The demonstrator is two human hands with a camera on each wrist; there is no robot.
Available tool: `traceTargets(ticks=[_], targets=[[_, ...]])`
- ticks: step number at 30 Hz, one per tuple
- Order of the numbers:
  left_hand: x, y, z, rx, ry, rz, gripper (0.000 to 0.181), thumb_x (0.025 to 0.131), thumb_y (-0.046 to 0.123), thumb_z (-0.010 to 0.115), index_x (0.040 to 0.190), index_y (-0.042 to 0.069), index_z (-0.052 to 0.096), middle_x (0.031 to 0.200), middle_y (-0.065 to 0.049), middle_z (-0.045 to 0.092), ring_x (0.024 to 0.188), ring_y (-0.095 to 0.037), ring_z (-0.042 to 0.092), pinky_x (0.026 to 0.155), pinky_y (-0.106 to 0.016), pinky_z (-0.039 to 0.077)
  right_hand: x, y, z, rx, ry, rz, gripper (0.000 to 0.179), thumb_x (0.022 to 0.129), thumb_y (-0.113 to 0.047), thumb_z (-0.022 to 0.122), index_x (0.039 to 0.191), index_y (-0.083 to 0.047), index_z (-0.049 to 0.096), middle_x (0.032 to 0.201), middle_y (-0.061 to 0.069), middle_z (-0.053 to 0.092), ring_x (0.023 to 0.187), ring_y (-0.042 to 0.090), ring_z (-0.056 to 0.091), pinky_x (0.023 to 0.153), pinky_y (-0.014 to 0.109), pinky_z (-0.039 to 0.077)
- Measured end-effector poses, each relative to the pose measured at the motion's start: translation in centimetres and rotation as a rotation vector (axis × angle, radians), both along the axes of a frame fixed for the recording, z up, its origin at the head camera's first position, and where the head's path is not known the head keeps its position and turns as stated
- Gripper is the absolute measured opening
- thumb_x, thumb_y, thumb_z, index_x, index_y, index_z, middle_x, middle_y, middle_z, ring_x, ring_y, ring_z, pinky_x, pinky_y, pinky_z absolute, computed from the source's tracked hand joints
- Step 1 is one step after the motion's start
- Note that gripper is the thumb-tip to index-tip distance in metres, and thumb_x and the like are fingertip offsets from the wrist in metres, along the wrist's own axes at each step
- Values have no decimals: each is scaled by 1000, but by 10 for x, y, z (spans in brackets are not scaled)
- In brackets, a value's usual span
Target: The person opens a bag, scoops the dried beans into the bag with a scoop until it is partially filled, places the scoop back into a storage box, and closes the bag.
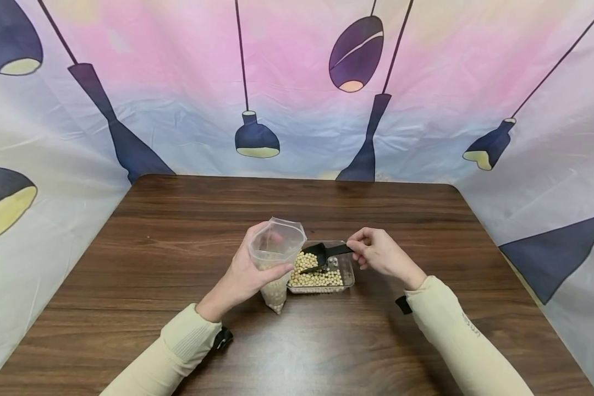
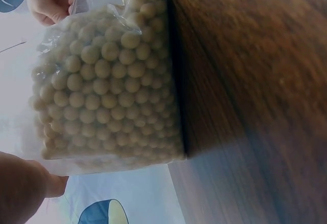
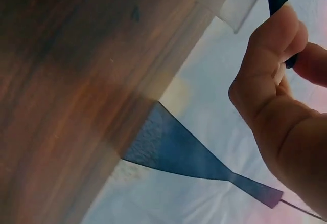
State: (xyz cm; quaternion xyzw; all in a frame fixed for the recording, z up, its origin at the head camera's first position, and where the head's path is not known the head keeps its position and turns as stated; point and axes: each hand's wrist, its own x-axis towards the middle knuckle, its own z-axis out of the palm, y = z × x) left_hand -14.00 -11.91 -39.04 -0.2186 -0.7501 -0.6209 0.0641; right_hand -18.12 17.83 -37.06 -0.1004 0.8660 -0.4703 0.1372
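My left hand (image 1: 245, 275) grips a clear plastic bag (image 1: 279, 242) round its upper part, its mouth open at the top. Many round pale beans (image 2: 110, 86) fill the lower part of the bag, which stands on the table. Between the thumb and fingers of my right hand (image 1: 381, 254) is the handle of a black scoop (image 1: 319, 256). The scoop's bowl lies over a clear rectangular container (image 1: 348, 278), among loose pale beans (image 1: 317, 279). In the right wrist view, the right hand (image 3: 276, 75) pinches the handle's end beside a corner of the container.
The brown wooden table (image 1: 193, 220) extends around both hands. Behind it and at its sides hangs a cloth (image 1: 193, 126) printed with dark lamps. A black wrist strap (image 1: 223, 337) shows under the left sleeve, and another strap (image 1: 403, 304) by the right sleeve.
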Motion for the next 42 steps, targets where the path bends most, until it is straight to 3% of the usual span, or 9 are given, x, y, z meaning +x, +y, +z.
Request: traceTargets(ticks=[3,8,17,26,35,42], targets=[[0,0,0,5,1,-2,83,74,0,82,142,17,37,118,-13,55,103,-30,58,83,-33,52,-1,-1,-6,-21,-4,14,20,99,-14,58,106,4,62,73,11,60,62,17,57,59,36,55],[0,0,-1,7,7,-5,83,75,0,82,142,18,37,118,-13,55,104,-30,57,84,-32,52,-1,-2,-16,-69,-27,6,22,99,-15,57,109,4,63,73,11,61,63,16,57,59,39,55],[0,-1,-1,-9,11,1,83,74,0,82,142,16,36,118,-12,55,103,-28,57,80,-32,53,1,-6,-27,-208,-122,-148,20,100,-10,54,109,7,62,69,7,57,59,12,50,54,26,50],[0,-2,-1,6,-15,-4,83,75,0,82,142,18,36,119,-13,54,103,-30,57,78,-34,55,-3,0,-34,-275,-158,-196,22,101,-7,49,109,10,60,68,6,52,59,11,47,52,23,45],[1,-2,0,11,-11,-8,84,74,0,82,143,18,36,119,-12,54,104,-30,57,79,-33,54,-7,14,-28,-363,-250,-238,27,105,-13,43,118,8,54,73,4,49,62,11,46,57,25,46],[2,-3,0,22,-33,-16,84,75,0,82,142,19,35,120,-13,53,103,-32,57,77,-33,55,-6,21,-11,-450,-254,-237,34,105,-16,42,127,9,46,74,1,49,63,9,46,60,24,47]])
